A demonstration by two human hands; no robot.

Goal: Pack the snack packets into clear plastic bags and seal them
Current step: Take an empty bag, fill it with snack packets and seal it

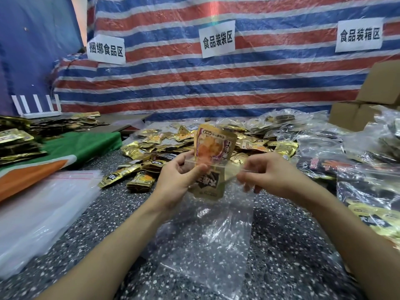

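Gold snack packet [213, 146] upright, long axis vertical, halfway into clear bag [216, 245].

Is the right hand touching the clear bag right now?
Touching. The head view shows the right hand pinching the top edge of the clear bag, while the left hand grips the snack packet.

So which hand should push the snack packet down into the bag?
Probably the left hand: it grips the snack packet, which sits partly inside the clear bag. The right hand pinches the bag's rim, holding it open.
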